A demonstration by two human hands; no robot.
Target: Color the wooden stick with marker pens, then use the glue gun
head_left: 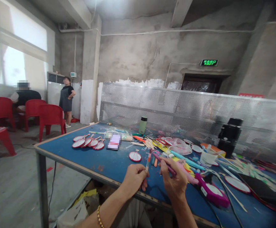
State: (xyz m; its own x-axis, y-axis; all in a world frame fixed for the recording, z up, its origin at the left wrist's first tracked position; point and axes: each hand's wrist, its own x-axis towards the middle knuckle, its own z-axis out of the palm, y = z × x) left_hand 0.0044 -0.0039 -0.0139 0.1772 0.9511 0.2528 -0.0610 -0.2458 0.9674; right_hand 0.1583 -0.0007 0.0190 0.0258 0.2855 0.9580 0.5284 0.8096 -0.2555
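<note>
1. Currently, the left hand (135, 177) pinches a color-banded strip (148, 161) by the near edge of the table (119, 161).
2. The right hand (174, 179) grips a pink pen-like tool (171, 170), its tip beside the strip's upper end; contact cannot be confirmed.
3. A red-rimmed disc (135, 156) lies beyond the left hand.
4. A phone (114, 141) lies between disc and far edge; a green cup (142, 126) stands near that edge.

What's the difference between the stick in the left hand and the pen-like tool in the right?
The stick in the left hand shows several colours, orange among them; the pen-like tool in the right hand is dark pink. The stick looks nearly upright in the picture, while the tool slants. Both are slim and long.
</note>
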